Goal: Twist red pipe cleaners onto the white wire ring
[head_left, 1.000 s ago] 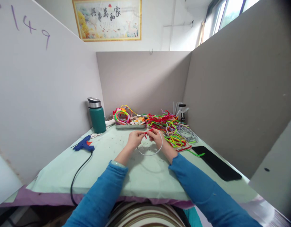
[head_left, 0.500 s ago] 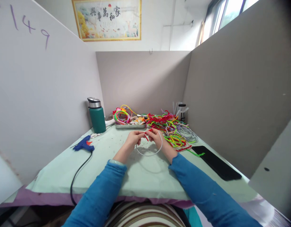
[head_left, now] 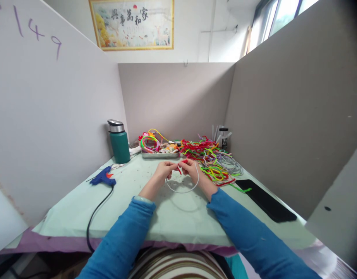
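My left hand (head_left: 164, 171) and my right hand (head_left: 191, 169) meet above the middle of the table, fingers pinched together. Between the fingertips is a short piece of red pipe cleaner (head_left: 180, 167). A thin white headband (head_left: 182, 190) curves down from my right hand in a loop toward me and comes back up near my left fingers. Both hands grip the red piece where it meets the band. Just beyond them lies a heap of coloured pipe cleaners (head_left: 211, 157).
A green flask (head_left: 119, 142) stands at the back left. A blue glue gun (head_left: 103, 177) with a black cord lies on the left. A metal tray (head_left: 159, 149) of trinkets sits at the back. A black phone (head_left: 265, 200) lies on the right. Partition walls close three sides.
My left hand has drawn slightly down and toward me; the headband loop has shifted a little left. Otherwise the hands stay together on the red piece.
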Demonstrator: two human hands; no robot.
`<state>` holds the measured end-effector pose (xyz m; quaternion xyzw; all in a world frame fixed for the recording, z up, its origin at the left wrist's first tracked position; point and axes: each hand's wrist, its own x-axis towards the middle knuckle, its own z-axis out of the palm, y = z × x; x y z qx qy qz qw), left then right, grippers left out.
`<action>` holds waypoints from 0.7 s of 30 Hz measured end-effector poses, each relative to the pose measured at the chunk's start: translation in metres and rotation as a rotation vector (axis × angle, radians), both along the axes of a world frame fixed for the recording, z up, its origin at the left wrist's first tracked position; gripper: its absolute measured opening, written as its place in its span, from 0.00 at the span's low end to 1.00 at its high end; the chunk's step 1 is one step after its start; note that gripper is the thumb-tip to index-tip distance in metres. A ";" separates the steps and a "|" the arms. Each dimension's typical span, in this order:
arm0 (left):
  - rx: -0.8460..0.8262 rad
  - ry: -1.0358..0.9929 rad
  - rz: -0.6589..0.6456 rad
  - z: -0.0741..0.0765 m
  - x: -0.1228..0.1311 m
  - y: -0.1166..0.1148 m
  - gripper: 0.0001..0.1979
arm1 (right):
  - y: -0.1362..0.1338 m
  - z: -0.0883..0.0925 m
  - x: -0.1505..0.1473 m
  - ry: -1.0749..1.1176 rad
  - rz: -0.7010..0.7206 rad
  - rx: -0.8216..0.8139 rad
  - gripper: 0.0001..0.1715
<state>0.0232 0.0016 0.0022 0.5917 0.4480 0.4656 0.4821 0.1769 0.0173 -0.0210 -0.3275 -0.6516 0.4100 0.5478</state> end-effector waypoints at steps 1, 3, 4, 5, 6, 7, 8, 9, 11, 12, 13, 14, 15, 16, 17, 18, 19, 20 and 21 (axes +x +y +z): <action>-0.001 -0.003 -0.002 -0.001 0.000 0.000 0.16 | 0.000 0.000 0.000 0.002 0.001 -0.001 0.17; -0.010 -0.020 -0.005 -0.001 0.000 0.001 0.16 | 0.000 -0.001 0.001 0.007 0.006 0.003 0.17; -0.019 -0.026 -0.001 -0.001 0.001 0.001 0.16 | 0.000 -0.001 0.001 0.007 0.008 0.011 0.17; -0.027 -0.025 0.008 -0.002 0.001 0.001 0.16 | 0.000 -0.001 0.001 0.006 0.009 0.019 0.17; -0.032 -0.019 0.019 -0.002 0.001 0.001 0.16 | 0.000 -0.001 0.001 0.003 0.010 0.025 0.17; -0.032 -0.012 0.030 -0.002 0.001 0.001 0.16 | 0.000 -0.001 0.001 0.002 0.009 0.027 0.17; -0.026 -0.006 0.039 -0.002 0.001 0.002 0.16 | 0.000 -0.001 0.001 0.001 0.006 0.025 0.17; -0.019 -0.001 0.047 -0.002 0.001 0.002 0.17 | 0.000 -0.001 0.001 0.001 0.004 0.022 0.17; -0.010 0.006 0.054 -0.002 0.001 0.002 0.16 | 0.000 0.000 0.000 -0.002 0.005 0.023 0.18; -0.013 0.009 0.056 -0.002 0.002 0.002 0.16 | -0.001 0.000 0.000 -0.004 0.006 0.026 0.18; -0.021 0.013 0.057 -0.001 0.002 0.001 0.16 | -0.001 0.000 0.000 -0.007 0.007 0.029 0.18; -0.033 0.016 0.054 0.000 0.002 0.000 0.15 | -0.002 0.001 0.000 -0.012 0.006 0.031 0.18; -0.046 0.015 0.049 0.001 0.002 -0.002 0.15 | -0.002 0.001 0.000 -0.016 0.003 0.032 0.18; -0.060 0.010 0.040 0.002 0.002 -0.003 0.14 | -0.003 0.002 0.000 -0.020 0.001 0.032 0.18; -0.075 0.004 0.030 0.003 0.002 -0.004 0.14 | -0.004 0.002 0.000 -0.021 -0.001 0.032 0.18; -0.089 -0.006 0.019 0.004 0.002 -0.004 0.13 | -0.004 0.003 0.000 -0.021 -0.002 0.031 0.18; -0.102 -0.018 0.007 0.004 0.002 -0.005 0.13 | -0.004 0.003 0.000 -0.020 0.000 0.030 0.18; -0.113 -0.032 -0.007 0.004 0.002 -0.005 0.13 | -0.005 0.004 0.000 -0.016 0.005 0.027 0.17; -0.122 -0.047 -0.021 0.004 0.001 -0.005 0.13 | -0.005 0.004 -0.001 -0.011 0.009 0.024 0.17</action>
